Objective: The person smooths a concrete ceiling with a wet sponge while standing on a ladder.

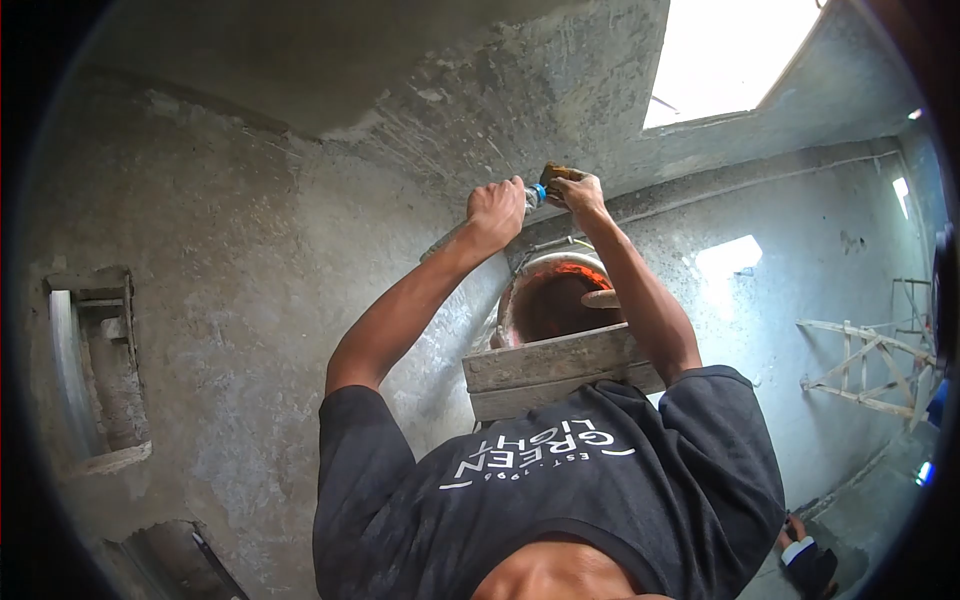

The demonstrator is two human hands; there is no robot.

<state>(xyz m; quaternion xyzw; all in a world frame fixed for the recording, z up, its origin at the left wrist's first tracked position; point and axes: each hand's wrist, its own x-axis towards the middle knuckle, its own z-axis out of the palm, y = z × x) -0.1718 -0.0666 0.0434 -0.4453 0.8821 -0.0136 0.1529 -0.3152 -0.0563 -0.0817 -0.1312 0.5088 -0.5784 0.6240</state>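
My left hand (pixel 497 210) is closed round a pale object with a blue band (pixel 537 195); its shape is partly hidden by the fingers. Close beside it, my right hand (pixel 580 192) grips a small brownish block (pixel 560 172) with curled fingers. Both hands are raised in front of the rough grey plaster surface. Below them sits a round bucket (pixel 510 315), its inside orange near the rim and dark deeper down. A pale rounded piece (pixel 600 298) shows at its right edge, partly behind my right forearm.
Wooden planks (pixel 550 362) lie between the bucket and my chest. A wall recess (pixel 110 360) is at left, and a bright opening (pixel 735 60) at upper right. Wooden scaffolding (pixel 870 365) stands at far right. Part of another person (pixel 808 562) shows at lower right.
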